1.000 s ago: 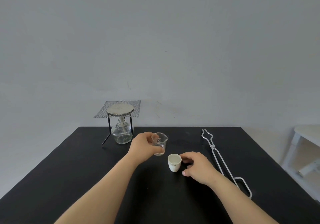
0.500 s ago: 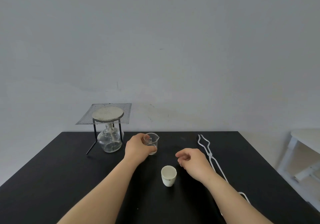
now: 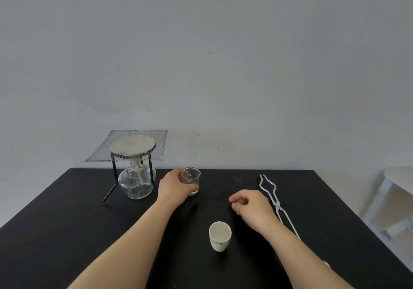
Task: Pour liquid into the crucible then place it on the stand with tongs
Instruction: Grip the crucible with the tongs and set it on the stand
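Since a second ago our right hand (image 3: 252,206) has let go of the cup (image 3: 220,239) and drawn back toward the tongs (image 3: 276,201); it now hangs loosely curled and empty, beyond the cup and to its right. Our left hand (image 3: 173,188) still grips the small glass beaker (image 3: 191,181), now upright on the table (image 3: 67,210), beyond the cup and to its left. The cup is white, stands upright and open, with a faint mark near its base. The stand (image 3: 131,154) rises left of the beaker.
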A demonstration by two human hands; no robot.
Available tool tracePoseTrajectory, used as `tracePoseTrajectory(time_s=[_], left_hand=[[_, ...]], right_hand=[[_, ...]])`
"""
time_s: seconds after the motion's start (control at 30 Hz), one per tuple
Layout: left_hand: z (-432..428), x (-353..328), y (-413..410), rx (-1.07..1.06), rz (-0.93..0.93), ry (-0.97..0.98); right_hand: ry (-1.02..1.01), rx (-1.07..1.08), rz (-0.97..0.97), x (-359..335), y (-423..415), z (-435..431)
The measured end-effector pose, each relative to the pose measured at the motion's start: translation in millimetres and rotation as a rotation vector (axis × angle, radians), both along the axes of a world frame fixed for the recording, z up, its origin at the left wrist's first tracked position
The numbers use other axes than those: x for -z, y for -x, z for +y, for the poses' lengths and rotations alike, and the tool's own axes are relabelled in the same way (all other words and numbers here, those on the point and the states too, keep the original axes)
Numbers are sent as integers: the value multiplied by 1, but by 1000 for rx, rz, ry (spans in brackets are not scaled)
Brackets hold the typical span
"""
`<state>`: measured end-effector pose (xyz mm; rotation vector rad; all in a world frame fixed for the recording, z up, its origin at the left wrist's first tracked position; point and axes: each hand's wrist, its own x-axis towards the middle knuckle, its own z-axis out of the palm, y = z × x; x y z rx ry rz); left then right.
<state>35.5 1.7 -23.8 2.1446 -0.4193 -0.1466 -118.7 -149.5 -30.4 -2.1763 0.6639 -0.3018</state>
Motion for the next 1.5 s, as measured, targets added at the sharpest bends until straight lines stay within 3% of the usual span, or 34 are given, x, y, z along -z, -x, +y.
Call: tracePoseTrajectory(time_s=[0.47, 0.97, 1.23, 1.5], left_hand=[[14, -10, 14, 27, 4, -89], [51, -29, 79, 81, -206, -327], [65, -16, 111, 113, -325, -406], [71, 15, 134, 173, -386, -460]], right_hand=[[3, -8, 4, -9, 13, 4], [133, 95, -8, -47, 90, 10], [418, 230, 191, -46, 132, 16], [531, 230, 342, -25, 153, 30]])
